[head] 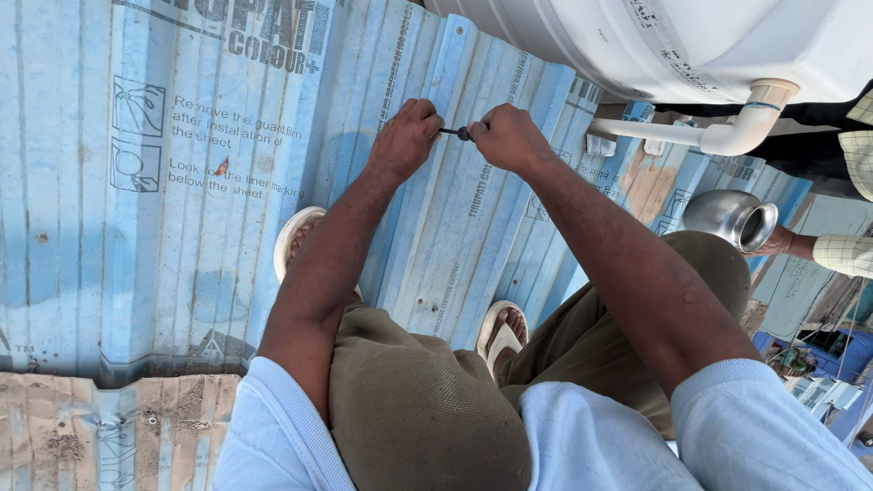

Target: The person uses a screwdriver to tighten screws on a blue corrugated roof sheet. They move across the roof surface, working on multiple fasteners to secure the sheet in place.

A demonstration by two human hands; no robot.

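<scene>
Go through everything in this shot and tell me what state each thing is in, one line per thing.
Left hand: closed in a grip on one end of the small dark tool.
Right hand: closed on the tool's other end.
Small dark tool: held level between both hands.
Blue corrugated sheet: lying flat, film still on.
White tank: standing on the roof.
White pipe elbow: joined to the tank.
Steel pot: tilted, held by another person.

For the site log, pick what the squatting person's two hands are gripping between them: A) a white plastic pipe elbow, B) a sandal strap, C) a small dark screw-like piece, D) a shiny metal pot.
C: the left hand and right hand pinch a small dark screw-like piece between them, above the blue corrugated roofing sheet.
</scene>
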